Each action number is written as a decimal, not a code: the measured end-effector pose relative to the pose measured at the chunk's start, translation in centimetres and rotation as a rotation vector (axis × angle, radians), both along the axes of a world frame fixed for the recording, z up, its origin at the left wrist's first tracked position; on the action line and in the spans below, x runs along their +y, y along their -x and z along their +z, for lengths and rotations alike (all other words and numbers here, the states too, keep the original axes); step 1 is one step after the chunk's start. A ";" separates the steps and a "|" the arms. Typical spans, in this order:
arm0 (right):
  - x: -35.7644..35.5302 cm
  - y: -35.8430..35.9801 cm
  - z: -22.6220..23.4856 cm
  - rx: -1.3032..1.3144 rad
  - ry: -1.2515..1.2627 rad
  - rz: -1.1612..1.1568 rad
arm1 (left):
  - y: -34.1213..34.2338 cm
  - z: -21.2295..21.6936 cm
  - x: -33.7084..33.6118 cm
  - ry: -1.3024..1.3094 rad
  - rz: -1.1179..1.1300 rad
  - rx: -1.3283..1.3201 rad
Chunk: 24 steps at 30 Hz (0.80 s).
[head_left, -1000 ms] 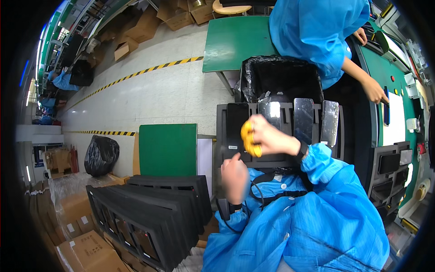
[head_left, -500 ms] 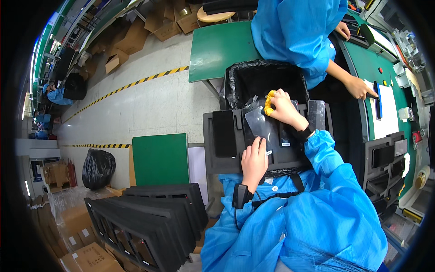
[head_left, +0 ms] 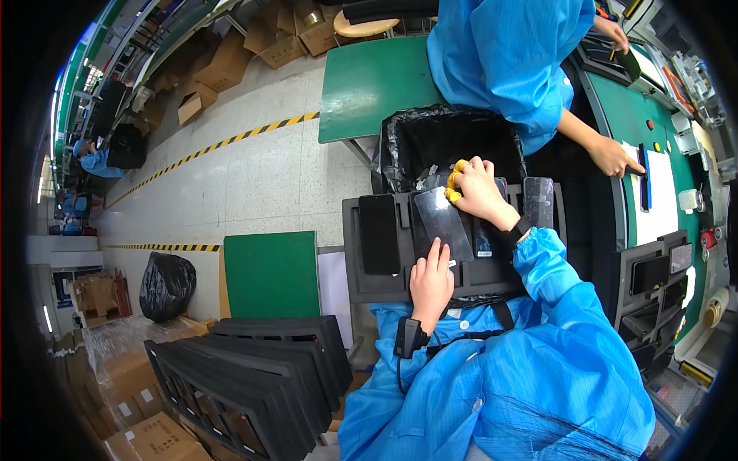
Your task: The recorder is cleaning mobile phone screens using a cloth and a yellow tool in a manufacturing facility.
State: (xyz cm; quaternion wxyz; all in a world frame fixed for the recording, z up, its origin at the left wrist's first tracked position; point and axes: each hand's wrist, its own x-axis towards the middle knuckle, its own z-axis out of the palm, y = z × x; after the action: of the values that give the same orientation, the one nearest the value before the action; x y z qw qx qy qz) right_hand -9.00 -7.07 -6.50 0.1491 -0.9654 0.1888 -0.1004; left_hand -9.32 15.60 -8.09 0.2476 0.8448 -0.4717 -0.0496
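A black foam tray [head_left: 359,284] lies in front of me, holding several phone-shaped panels. On it a glossy, see-through grey sheet [head_left: 444,224] lies slanted over a dark slot. The fingers of my left hand [head_left: 432,286] are stretched out, their tips at the sheet's lower end. My right hand [head_left: 483,192] is curled at the sheet's upper right corner, with yellow finger cots [head_left: 454,184] on its fingertips. What lies between those fingertips is hidden. A black panel [head_left: 379,234] rests at the left, a greyish one [head_left: 538,201] at the right, and another is partly under my right wrist.
Beyond the tray stands a bin lined with a black bag [head_left: 453,123]. A co-worker in a blue sleeve [head_left: 507,69] points at a dark phone-like device [head_left: 644,177] on the green bench at right. Stacked black trays [head_left: 246,369] and cartons stand at lower left.
The see-through sheet now lies lower and straighter over the slot. My right hand has moved slightly down, and my left fingers have shifted a little. The co-worker's other hand has moved up along the bench.
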 end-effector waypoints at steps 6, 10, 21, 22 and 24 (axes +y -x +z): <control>0.9 0.5 0.5 -0.226 -0.154 0.310 | 0.2 -0.5 0.4 0.066 0.005 0.019; 4.2 4.1 5.6 -0.305 -0.473 0.759 | 0.6 0.0 2.6 0.371 -0.089 -0.080; -6.0 9.4 4.2 -0.226 -0.273 0.041 | 4.0 4.1 -5.3 0.329 -0.274 0.055; -6.5 9.4 3.1 -0.227 -0.267 0.032 | 4.1 3.5 -6.3 0.270 -0.285 0.036; -6.9 8.9 1.8 -0.130 -0.132 -0.076 | 4.2 2.5 -7.1 0.205 -0.295 0.011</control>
State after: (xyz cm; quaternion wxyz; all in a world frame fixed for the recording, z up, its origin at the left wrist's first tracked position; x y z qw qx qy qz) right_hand -17.93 -13.98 -4.74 0.2205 -0.9370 0.2215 -0.1559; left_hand -13.57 8.52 -5.59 0.3250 0.7364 -0.5920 -0.0417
